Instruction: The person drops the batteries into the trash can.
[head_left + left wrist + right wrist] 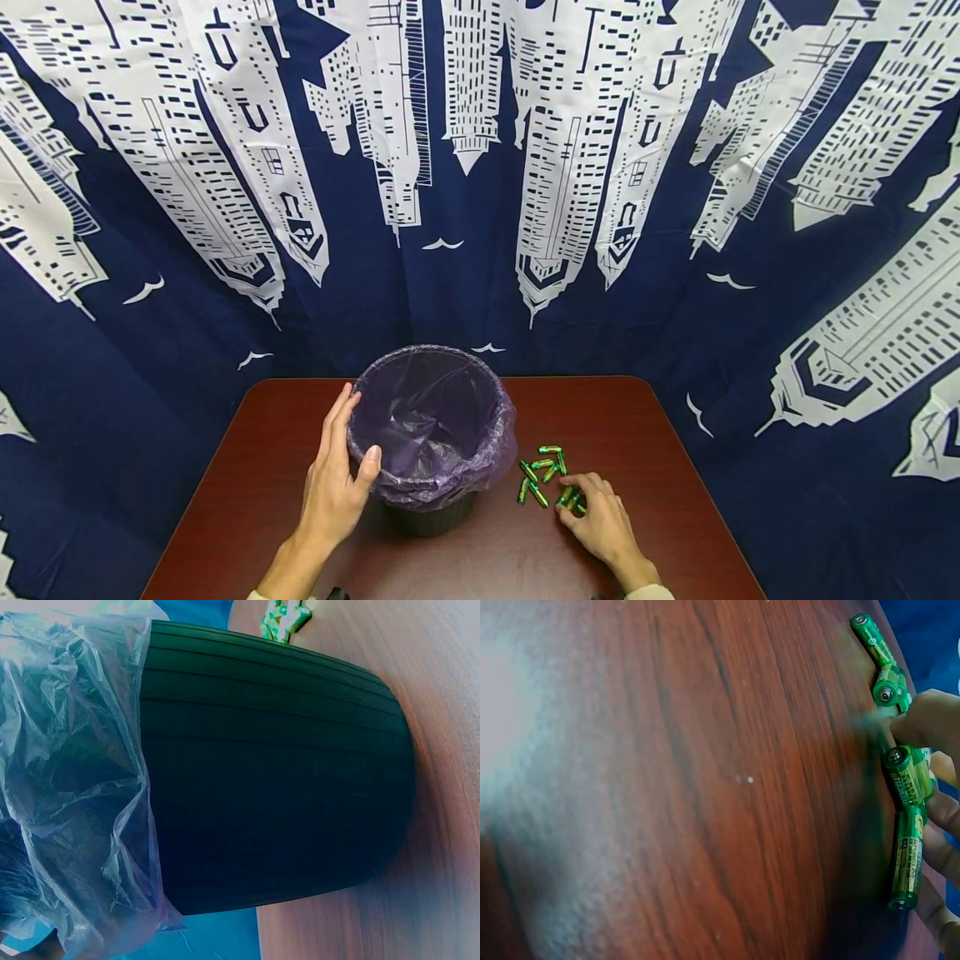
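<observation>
A dark ribbed trash bin (426,521) stands upright on the table, lined with a translucent purple plastic bag (491,458) folded over its rim. My left hand (333,492) rests against the bin's left side, fingers extended along the rim and thumb near its front edge. To the right of the bin lie several green batteries (542,464). Over the nearest of these, my right hand (603,521) is lowered with thumb and fingers spread around a few batteries (907,859). In the right wrist view, fingertips (926,720) are close to them; a firm pinch is not visible.
The reddish-brown wooden table (277,442) has rounded far corners. Behind it hangs a navy curtain (450,292) with white upside-down buildings. The left wrist view shows the bin's ribbed wall (277,772) and a few batteries (285,619) beyond it.
</observation>
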`<action>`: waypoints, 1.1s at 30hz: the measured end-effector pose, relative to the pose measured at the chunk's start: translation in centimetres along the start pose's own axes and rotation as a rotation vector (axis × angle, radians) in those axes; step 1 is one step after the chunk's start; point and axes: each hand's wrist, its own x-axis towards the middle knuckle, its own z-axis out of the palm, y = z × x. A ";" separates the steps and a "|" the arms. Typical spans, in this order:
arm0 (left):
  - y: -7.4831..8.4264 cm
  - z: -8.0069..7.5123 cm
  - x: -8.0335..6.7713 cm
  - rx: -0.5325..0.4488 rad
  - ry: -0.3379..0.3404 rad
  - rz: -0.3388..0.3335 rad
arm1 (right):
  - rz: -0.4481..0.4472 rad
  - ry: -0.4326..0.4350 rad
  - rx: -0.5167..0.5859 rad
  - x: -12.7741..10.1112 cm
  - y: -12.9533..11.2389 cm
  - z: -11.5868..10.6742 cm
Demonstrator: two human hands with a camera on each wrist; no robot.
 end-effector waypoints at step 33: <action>-0.2 0.0 -0.3 0.026 0.034 0.029 | -0.432 0.320 0.152 7.4 -11.0 -9.5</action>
